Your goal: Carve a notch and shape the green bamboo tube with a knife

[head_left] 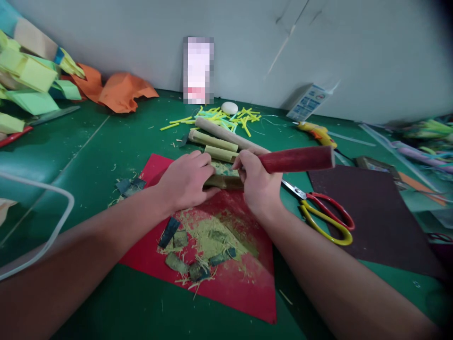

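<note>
My left hand [186, 179] is closed on the left end of a bamboo piece [226, 182], pressing it down over a red sheet [244, 288]. My right hand [261, 186] is wrapped round a tool with a thick dark red handle [300, 159], which sticks out to the right. The tool's working end is hidden by the hand, close to the bamboo. Just beyond lie two more bamboo pieces [214, 140] and a pale round stick [230, 134]. Greenish dust [212, 231] and dark bamboo chips [200, 271] cover part of the red sheet.
Scissors [325, 212] with red and yellow handles rest beside a dark brown sheet [368, 212]. A yellow glue gun [318, 133], cut yellow strips [212, 115] and a lit phone [198, 71] are at the back. Folded papers [31, 71] crowd the left; orange paper [120, 92] is nearby.
</note>
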`<state>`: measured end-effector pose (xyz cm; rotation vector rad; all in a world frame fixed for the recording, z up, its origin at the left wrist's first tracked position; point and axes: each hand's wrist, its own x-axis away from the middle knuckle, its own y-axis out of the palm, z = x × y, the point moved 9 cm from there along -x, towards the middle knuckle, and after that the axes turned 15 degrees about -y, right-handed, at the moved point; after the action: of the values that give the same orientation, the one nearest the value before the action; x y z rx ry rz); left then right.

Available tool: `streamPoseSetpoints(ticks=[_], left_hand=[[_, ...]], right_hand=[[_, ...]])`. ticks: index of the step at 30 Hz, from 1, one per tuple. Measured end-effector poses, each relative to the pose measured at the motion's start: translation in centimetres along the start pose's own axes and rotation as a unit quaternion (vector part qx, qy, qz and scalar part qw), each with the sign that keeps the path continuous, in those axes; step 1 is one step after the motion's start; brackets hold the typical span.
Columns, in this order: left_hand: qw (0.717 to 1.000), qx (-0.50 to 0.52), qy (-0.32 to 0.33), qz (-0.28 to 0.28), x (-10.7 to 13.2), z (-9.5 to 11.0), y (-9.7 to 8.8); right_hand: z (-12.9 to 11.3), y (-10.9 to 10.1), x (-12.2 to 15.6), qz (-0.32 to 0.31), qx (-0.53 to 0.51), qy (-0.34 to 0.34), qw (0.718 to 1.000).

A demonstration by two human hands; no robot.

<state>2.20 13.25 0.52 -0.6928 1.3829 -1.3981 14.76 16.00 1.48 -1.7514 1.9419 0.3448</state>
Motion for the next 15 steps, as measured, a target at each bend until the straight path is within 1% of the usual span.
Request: streamPoseSetpoints(ticks=[5,10,13,15], left_hand=[[1.000,0.002,0.000,0.012,-0.05,-0.12,-0.22],[1.000,0.004,-0.004,0.015,-0.05,-0.21,-0.26],[1.000,0.008,-0.004,0.021,-0.01,-0.20,-0.41],[1.000,0.006,-0.003,0.020,0.00,-0.18,-0.39]], right_hand=[[-0.21,0.20,-0.08,-0.017,0.017,0.010,1.000],[-0.38,0.14,-0.21,-0.011,0.012,0.014,1.000],[-0.17,0.13,-0.22,-0.008,0.005,0.017,1.000],[0.11,0.42,-0.17,-0.022,-0.001,0.026,0.999]])
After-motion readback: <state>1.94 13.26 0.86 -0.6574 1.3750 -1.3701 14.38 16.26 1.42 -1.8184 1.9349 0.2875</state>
